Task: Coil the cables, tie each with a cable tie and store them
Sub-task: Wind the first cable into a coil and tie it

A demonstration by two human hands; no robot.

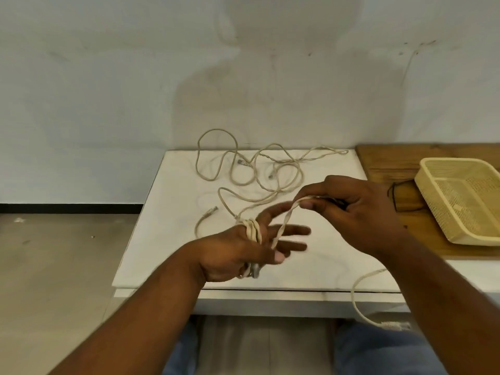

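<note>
Just below the middle of the frame, the left hand [238,247] is held out over the white bench [167,239] with its fingers spread and partly blurred. Several turns of the cream cable [253,230] are wrapped around the base of those fingers, and the thumb presses down near the wraps; a grey plug end shows under the palm. From the wraps a twisted length of the same cable rises to the right hand [357,209], right of centre, whose grip is clamped on it between thumb and forefinger. The rest of the cable lies in loose loops across the far part of the bench, toward the upper middle of the frame, with connectors among them. Another cable end [359,299] hangs over the near bench edge at lower right. A pale yellow mesh basket [438,212] sits on a wooden board [392,161] at the right edge.
</note>
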